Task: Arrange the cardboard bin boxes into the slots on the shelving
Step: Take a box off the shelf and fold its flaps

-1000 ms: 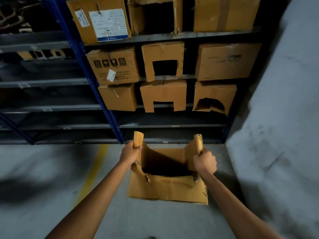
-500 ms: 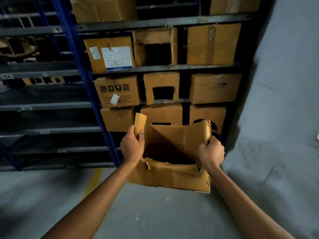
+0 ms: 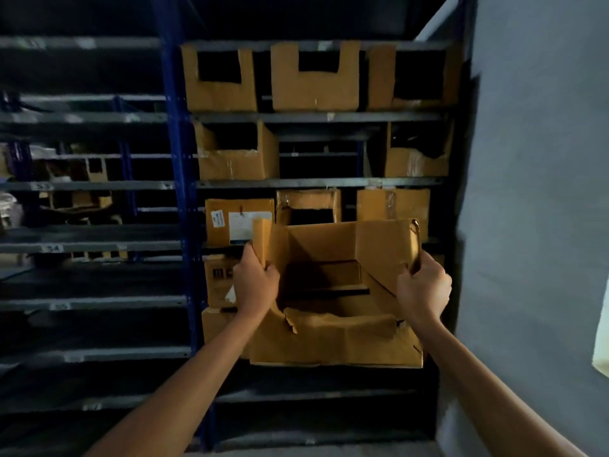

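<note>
Now the cardboard bin box is up off the floor, where it hung low a second ago. It is held in the air just before the shelving, level with the lower filled rows of the right-hand bay. The left hand is curled round its torn left wall and the right hand round its right wall, both clamping cardboard. The lift suggests that slotting comes next. A gap shows at the middle of the second shelf from the top, between a taped box and a torn box. It looks the likely target, though it sits higher than the load does. Grey shelf boards run from a blue upright. The bay's right end meets a pale wall, and the dim bay to the left holds a few boxes further back.
</note>
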